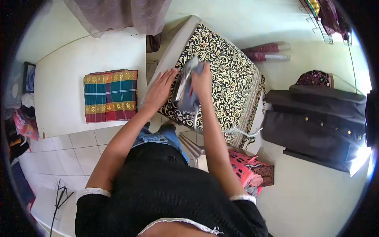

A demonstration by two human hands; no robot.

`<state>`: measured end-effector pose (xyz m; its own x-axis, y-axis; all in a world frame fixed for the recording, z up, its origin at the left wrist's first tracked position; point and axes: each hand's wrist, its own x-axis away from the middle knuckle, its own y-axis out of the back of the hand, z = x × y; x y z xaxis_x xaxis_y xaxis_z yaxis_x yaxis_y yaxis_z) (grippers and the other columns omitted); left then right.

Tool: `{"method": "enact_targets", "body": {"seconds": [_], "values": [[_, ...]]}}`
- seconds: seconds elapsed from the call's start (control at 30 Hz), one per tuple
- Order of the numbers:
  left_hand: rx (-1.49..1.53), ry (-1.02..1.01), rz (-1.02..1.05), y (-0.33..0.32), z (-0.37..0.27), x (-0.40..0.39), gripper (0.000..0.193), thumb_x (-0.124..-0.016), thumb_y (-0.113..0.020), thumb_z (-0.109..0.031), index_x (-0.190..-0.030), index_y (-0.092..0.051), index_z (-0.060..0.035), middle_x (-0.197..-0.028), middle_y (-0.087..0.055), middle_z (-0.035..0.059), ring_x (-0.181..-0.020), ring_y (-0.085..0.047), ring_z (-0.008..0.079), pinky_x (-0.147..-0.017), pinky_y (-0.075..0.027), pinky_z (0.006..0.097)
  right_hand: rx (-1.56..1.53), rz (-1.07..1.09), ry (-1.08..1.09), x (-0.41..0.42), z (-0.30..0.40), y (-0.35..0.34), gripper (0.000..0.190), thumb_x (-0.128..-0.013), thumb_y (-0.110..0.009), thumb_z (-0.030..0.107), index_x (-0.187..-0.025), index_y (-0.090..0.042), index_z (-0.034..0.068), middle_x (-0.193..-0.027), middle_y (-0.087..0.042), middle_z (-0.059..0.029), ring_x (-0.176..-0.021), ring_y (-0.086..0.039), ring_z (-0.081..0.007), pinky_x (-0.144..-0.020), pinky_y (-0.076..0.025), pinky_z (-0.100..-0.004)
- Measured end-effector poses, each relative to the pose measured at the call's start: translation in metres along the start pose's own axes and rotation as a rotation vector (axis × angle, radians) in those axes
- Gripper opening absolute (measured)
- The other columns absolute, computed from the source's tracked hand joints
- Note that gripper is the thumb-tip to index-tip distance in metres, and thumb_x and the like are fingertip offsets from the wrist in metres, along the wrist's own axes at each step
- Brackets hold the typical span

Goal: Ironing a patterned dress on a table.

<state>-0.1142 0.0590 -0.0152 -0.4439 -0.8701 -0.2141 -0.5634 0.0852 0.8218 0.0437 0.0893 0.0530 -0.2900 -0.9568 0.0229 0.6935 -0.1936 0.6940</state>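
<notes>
A black cloth with a cream scroll and leaf pattern (228, 74) lies spread over a pale padded board. On it, towards its left edge, is a clothes iron (188, 91), somewhat blurred, with my right hand (202, 83) closed round its handle. The iron's pale cord (242, 131) runs off to the right over the cloth. My left hand (161, 87) rests flat at the cloth's left edge, fingers extended, just left of the iron. Further left, a folded plaid cloth in green, maroon and gold (111, 96) lies on a white table.
The white table (62, 89) stands to the left. A pink plastic basket (239, 169) with clothes is at the lower right. Dark buttoned clothing (314, 118) hangs at the right. A black metal stand (60, 195) is at the lower left, and a curtain (118, 14) hangs above the table.
</notes>
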Motion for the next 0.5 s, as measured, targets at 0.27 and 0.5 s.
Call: {"method": "enact_targets", "body": {"seconds": [0.27, 0.5], "values": [[0.245, 0.055, -0.124, 0.003, 0.008, -0.001, 0.049, -0.098, -0.036, -0.025, -0.139, -0.028, -0.0007, -0.136, -0.041, 0.0225, -0.126, -0.038, 0.0381, -0.108, -0.027, 0.0432, 0.089, 0.035, -0.015, -0.012, -0.003, -0.006, 0.039, -0.080, -0.052, 0.008, -0.116, -0.037, 0.004, -0.076, -0.060, -0.0288, -0.074, -0.061, -0.0449, -0.064, -0.047, -0.0510], [0.572, 0.115, -0.208, 0.010, -0.009, -0.015, 0.047, -0.099, -0.030, -0.026, -0.140, -0.029, -0.0034, -0.140, -0.036, 0.0198, -0.130, -0.034, 0.0361, -0.108, -0.025, 0.0393, -0.089, 0.045, 0.027, 0.077, 0.024, -0.002, 0.041, -0.076, -0.055, 0.004, -0.115, -0.041, 0.005, -0.076, -0.059, -0.0305, -0.073, -0.057, -0.0493, -0.066, -0.044, -0.0554]]}}
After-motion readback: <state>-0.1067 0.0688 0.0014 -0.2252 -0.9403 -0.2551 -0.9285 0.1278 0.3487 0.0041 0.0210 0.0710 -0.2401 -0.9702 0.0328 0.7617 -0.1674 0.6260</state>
